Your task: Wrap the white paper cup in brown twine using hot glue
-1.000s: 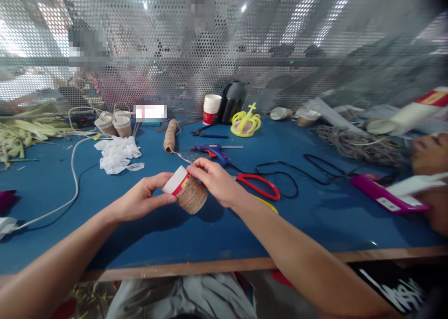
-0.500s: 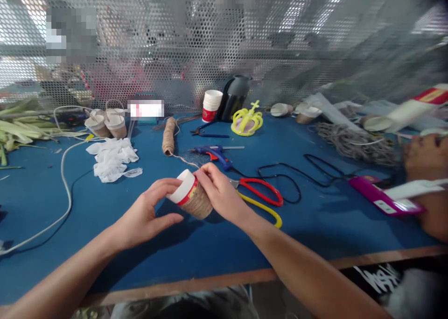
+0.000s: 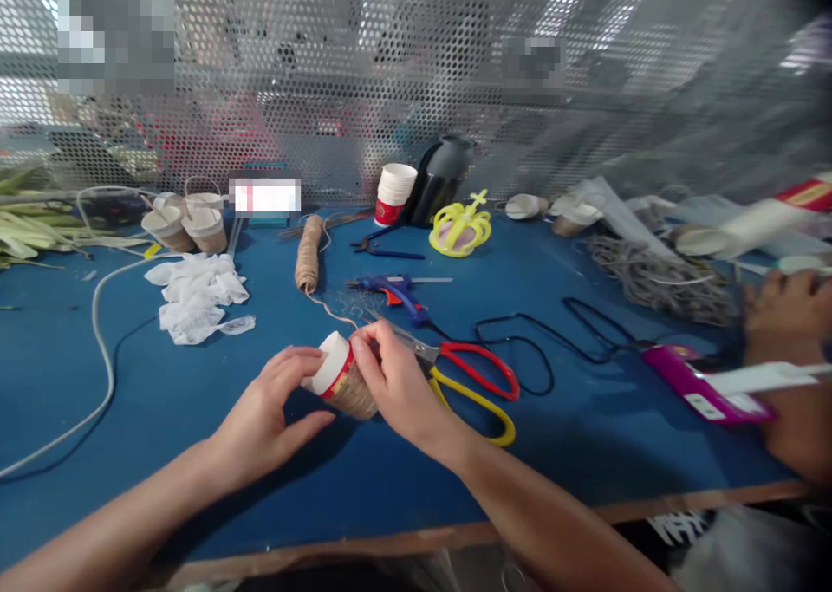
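A paper cup (image 3: 349, 382), tilted with its white mouth to the upper left, has brown twine wound around its lower part and a red band showing near the rim. My left hand (image 3: 276, 397) holds it at the mouth, fingers reaching to the rim and thumb apart below. My right hand (image 3: 396, 384) pinches the twine against the cup's side. From there the strand runs up to a twine roll (image 3: 308, 256). Scissors (image 3: 477, 371) with red and yellow handles lie just beyond my right hand.
A blue glue gun (image 3: 396, 290), pliers (image 3: 383, 250), stacked cups (image 3: 393, 195) and a yellow crown-shaped piece (image 3: 460, 230) lie farther back. White gloves (image 3: 198, 293) and twine-wrapped cups (image 3: 204, 228) are left. At right are a purple device (image 3: 702, 388) and another person's hand (image 3: 786, 306).
The view has shifted slightly. Both hands and the cup sit a little lower and more to the left, and more of the scissors' blades shows. The hold on cup and twine looks much the same.
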Motion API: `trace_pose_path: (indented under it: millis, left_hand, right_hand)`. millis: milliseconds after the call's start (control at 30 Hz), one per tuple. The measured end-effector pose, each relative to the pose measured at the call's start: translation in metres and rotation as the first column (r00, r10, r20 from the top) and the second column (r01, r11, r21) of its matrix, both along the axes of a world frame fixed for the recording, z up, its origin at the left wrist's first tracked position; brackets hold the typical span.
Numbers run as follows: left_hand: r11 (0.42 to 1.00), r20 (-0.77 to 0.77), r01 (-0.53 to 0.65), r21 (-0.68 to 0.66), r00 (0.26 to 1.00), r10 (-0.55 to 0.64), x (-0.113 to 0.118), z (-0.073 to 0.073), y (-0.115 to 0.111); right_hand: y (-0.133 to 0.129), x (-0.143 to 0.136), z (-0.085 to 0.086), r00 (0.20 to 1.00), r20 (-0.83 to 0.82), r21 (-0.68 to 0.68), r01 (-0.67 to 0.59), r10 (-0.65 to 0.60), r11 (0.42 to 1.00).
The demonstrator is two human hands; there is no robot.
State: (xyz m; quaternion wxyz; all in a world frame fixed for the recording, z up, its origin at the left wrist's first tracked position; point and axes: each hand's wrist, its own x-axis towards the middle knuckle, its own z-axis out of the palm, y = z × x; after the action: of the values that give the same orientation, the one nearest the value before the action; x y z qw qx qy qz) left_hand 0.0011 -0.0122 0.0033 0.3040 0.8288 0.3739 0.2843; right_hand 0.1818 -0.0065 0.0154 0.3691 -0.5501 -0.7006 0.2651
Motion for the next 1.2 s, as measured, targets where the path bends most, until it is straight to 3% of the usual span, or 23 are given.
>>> trace_pose_path:
  millis: [200, 467, 833, 1200]
  left_hand:
    - [0.991, -0.113, 0.008, 0.136, 0.994, 0.008, 0.0, -0.003, 0.004]
    - [0.992, -0.109, 0.045, 0.12, 0.994, -0.032, -0.002, -0.007, 0.004]
    - [0.999, -0.012, -0.002, -0.044, 1.0, 0.002, -0.005, -0.003, 0.01]
    - [0.978, -0.013, -0.08, -0.191, 0.997, 0.079, -0.009, -0.001, 0.011]
  right_hand:
    - [0.0, -0.001, -0.01, 0.999, 0.019, 0.009, -0.034, 0.033, 0.999]
    - [0.002, -0.001, -0.015, 0.999, -0.014, -0.045, -0.032, 0.031, 0.998]
    - [0.006, -0.01, -0.014, 0.995, -0.098, -0.109, 0.005, -0.015, 0.994]
    - [0.018, -0.016, -0.019, 0.983, -0.184, -0.194, -0.013, -0.023, 0.981]
